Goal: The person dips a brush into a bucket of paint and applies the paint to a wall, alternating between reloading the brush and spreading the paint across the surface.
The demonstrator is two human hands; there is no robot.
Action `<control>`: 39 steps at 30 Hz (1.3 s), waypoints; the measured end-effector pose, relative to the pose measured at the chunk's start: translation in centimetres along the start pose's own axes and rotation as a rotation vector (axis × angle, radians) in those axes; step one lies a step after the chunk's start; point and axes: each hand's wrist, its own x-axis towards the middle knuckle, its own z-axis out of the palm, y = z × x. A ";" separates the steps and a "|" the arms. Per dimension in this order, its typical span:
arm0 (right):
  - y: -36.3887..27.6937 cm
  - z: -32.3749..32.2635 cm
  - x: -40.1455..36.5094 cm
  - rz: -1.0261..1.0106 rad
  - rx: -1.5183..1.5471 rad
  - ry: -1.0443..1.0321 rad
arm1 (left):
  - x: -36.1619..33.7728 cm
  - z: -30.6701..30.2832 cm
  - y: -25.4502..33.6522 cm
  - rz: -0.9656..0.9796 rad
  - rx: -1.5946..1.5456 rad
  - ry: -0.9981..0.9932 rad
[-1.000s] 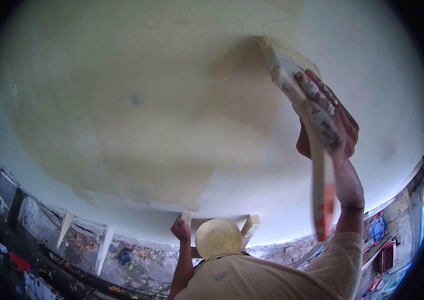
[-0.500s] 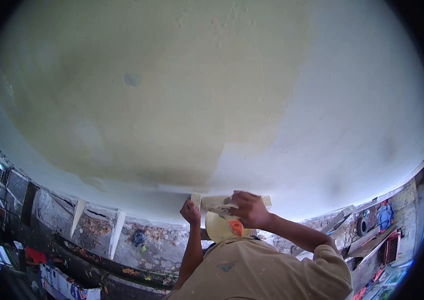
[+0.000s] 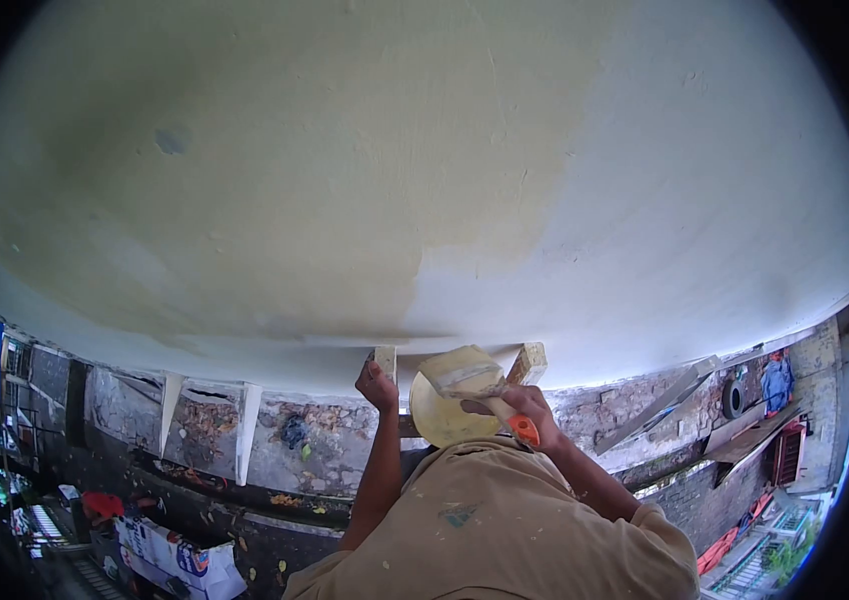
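My right hand is wrapped round the handle of a wide paintbrush, whose orange handle end shows at the palm. The bristles are over a round pale-yellow bucket in front of my chest. Closed, my left hand is at a wooden post end left of the bucket. A second wooden end stands behind my right hand. Above spreads a large wall, yellowish on the left and whitish on the right, with a small grey patch.
Far below are rough stone ground, white slanted posts and a printed white box at lower left. At right lie planks, a tyre, a blue cloth and a red crate.
My right hand has lowered and turned the brush, so its bristles now point up-left and its orange end down-right. The view has shifted, with the wall's grey patch now further left and higher.
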 end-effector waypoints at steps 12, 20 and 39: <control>-1.9 4.0 1.2 -0.339 -0.275 -0.098 | 0.2 0.0 0.8 0.036 -0.019 -0.017; 4.5 6.7 3.3 0.081 0.184 0.253 | 0.0 0.0 -0.2 0.020 0.035 -0.019; 2.7 9.3 3.7 0.150 0.308 0.337 | 0.2 0.1 1.2 0.109 -0.016 0.045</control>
